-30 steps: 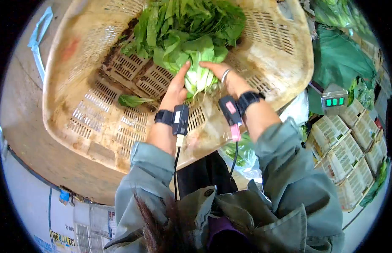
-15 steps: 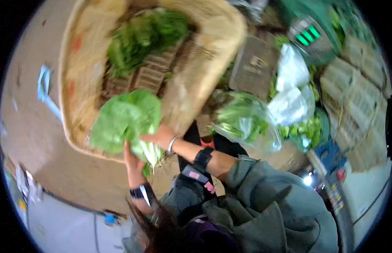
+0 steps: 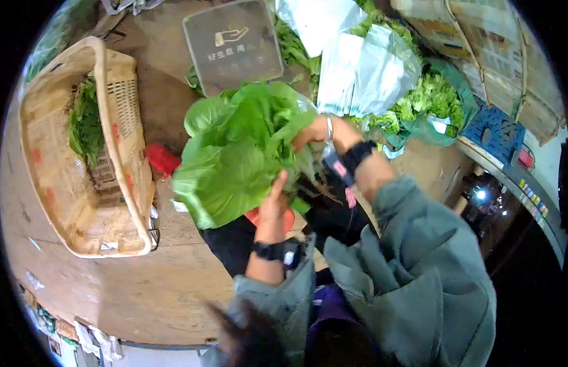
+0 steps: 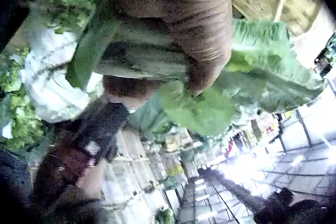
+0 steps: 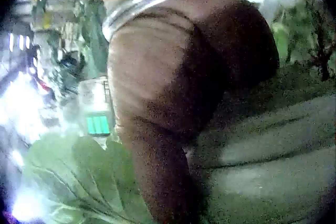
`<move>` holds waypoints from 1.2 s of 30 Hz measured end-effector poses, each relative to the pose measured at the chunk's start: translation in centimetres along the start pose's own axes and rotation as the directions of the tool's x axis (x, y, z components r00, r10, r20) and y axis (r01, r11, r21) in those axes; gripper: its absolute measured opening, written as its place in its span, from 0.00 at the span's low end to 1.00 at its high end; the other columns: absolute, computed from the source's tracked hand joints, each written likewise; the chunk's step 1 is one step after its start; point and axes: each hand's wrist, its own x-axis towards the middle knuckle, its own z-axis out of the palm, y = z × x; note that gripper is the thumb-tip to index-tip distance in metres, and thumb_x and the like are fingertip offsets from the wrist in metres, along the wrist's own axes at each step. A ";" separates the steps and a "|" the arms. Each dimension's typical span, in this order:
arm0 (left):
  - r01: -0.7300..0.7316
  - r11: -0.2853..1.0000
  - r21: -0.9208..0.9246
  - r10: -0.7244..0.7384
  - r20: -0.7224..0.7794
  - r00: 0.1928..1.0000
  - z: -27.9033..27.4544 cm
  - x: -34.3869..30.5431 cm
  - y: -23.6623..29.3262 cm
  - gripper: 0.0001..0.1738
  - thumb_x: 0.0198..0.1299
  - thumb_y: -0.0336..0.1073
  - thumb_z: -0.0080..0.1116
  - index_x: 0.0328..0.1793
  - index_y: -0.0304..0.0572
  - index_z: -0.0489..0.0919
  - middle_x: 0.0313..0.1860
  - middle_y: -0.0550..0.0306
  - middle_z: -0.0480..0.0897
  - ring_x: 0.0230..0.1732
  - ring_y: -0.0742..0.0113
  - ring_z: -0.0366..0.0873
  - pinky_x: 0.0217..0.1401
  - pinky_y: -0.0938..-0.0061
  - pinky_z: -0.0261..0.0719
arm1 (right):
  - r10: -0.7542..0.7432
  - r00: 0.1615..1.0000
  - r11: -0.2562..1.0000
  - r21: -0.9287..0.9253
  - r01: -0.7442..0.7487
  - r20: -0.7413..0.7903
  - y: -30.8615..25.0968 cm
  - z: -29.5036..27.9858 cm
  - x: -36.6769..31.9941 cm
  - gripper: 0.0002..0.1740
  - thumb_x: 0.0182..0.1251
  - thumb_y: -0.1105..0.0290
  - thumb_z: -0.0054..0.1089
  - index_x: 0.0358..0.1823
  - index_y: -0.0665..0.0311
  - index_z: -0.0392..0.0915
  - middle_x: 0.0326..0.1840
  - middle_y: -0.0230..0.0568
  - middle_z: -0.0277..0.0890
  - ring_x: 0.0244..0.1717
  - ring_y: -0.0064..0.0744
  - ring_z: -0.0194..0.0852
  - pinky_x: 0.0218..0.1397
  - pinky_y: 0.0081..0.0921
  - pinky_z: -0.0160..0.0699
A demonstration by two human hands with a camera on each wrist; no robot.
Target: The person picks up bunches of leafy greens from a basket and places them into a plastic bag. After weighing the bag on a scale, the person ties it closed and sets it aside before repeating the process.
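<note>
A bunch of broad-leaved greens [image 3: 235, 147] is held up in front of the body, leaves to the left and pale roots to the right. My left hand [image 3: 273, 205] grips it from the near side, its thumb lying up along the leaves. With the bracelet at its wrist, my right hand [image 3: 314, 131] holds the stem end, fingers partly hidden by leaves. In the left wrist view, the left hand [image 4: 178, 24] curls round the pale stems. The right wrist view has the right hand [image 5: 168, 77] bent over the stems [image 5: 273, 150].
A plastic basket [image 3: 128, 98] on the left holds more greens [image 3: 85, 125]. Behind the bunch is a dark square panel [image 3: 235, 52] with writing. White plastic bags [image 3: 369, 73] and curly lettuce [image 3: 434, 101] lie at the back right, near a blue plastic grid [image 3: 495, 131].
Both hands have lifted the bunch out of the basket and swung it to the right, away from the basket. The head view has turned right too, so the basket now sits far left.
</note>
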 end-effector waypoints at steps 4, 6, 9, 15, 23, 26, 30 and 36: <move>0.046 0.908 -0.417 -0.054 -0.008 0.998 0.3 4.7 -12.5 0.30 0.57 0.47 0.51 0.60 0.37 0.60 0.57 0.53 0.66 0.57 0.59 0.63 0.62 0.62 0.58 | 0.694 0.713 0.711 0.066 -0.700 0.098 5.8 -3.5 -0.2 0.27 0.43 0.55 0.68 0.38 0.70 0.76 0.36 0.40 0.76 0.36 0.29 0.73 0.40 0.25 0.70; 0.133 0.821 -0.556 -0.066 0.139 0.988 0.0 7.1 -15.3 0.32 0.57 0.54 0.47 0.61 0.42 0.61 0.58 0.54 0.66 0.58 0.57 0.63 0.62 0.59 0.58 | 0.695 0.711 0.709 0.065 -0.703 0.105 9.1 -4.9 -0.1 0.31 0.43 0.51 0.66 0.40 0.72 0.75 0.38 0.43 0.76 0.40 0.34 0.72 0.42 0.28 0.70; 0.134 0.892 -0.431 -0.093 0.114 0.989 -2.6 12.8 -18.2 0.36 0.54 0.62 0.44 0.61 0.44 0.61 0.58 0.55 0.67 0.57 0.57 0.64 0.61 0.59 0.59 | 0.672 0.722 0.581 -0.485 -0.653 -0.167 9.4 -6.9 0.8 0.34 0.46 0.45 0.59 0.43 0.71 0.74 0.41 0.48 0.75 0.42 0.42 0.73 0.46 0.31 0.70; 0.068 0.822 -0.566 -0.049 0.050 0.998 -1.8 17.9 -19.3 0.32 0.55 0.58 0.47 0.58 0.44 0.65 0.54 0.57 0.70 0.54 0.58 0.67 0.58 0.59 0.63 | 0.345 0.707 0.144 -0.710 -0.689 -0.617 10.2 -6.9 -1.0 0.19 0.53 0.61 0.52 0.48 0.55 0.74 0.52 0.44 0.69 0.54 0.42 0.66 0.49 0.35 0.72; 0.148 0.862 -0.485 -0.198 -0.052 0.979 -0.7 17.2 -17.8 0.34 0.56 0.62 0.42 0.60 0.46 0.62 0.57 0.57 0.68 0.56 0.58 0.65 0.60 0.59 0.62 | 0.466 0.798 -0.510 -0.853 -0.110 -0.382 11.7 -0.6 -8.4 0.13 0.56 0.65 0.48 0.38 0.60 0.79 0.41 0.38 0.71 0.53 0.36 0.58 0.43 0.42 0.64; 0.175 0.876 -0.449 -0.279 -0.177 0.944 -0.6 17.6 -17.5 0.35 0.55 0.63 0.42 0.61 0.47 0.62 0.57 0.57 0.67 0.57 0.59 0.63 0.60 0.61 0.61 | 0.453 0.859 -0.503 -0.864 0.024 -0.240 11.9 -0.6 -10.7 0.14 0.57 0.67 0.44 0.37 0.62 0.79 0.39 0.36 0.72 0.50 0.36 0.58 0.43 0.41 0.62; 0.066 0.940 -0.334 -0.142 -0.206 0.968 -1.0 17.8 -19.0 0.36 0.55 0.62 0.43 0.61 0.44 0.61 0.58 0.56 0.66 0.58 0.59 0.63 0.60 0.62 0.63 | 0.647 0.745 -0.116 -0.987 -0.114 -0.162 5.1 0.0 -10.5 0.12 0.55 0.70 0.44 0.31 0.62 0.79 0.38 0.37 0.73 0.51 0.40 0.61 0.45 0.33 0.63; 0.386 0.917 -0.101 -0.396 -0.104 0.912 -4.0 15.6 -19.0 0.32 0.55 0.55 0.51 0.58 0.40 0.64 0.52 0.52 0.71 0.51 0.55 0.69 0.53 0.61 0.68 | -0.134 0.960 -0.263 -0.925 -0.274 -0.247 4.3 -2.4 -11.0 0.09 0.54 0.66 0.50 0.32 0.59 0.77 0.38 0.41 0.73 0.42 0.42 0.69 0.43 0.35 0.67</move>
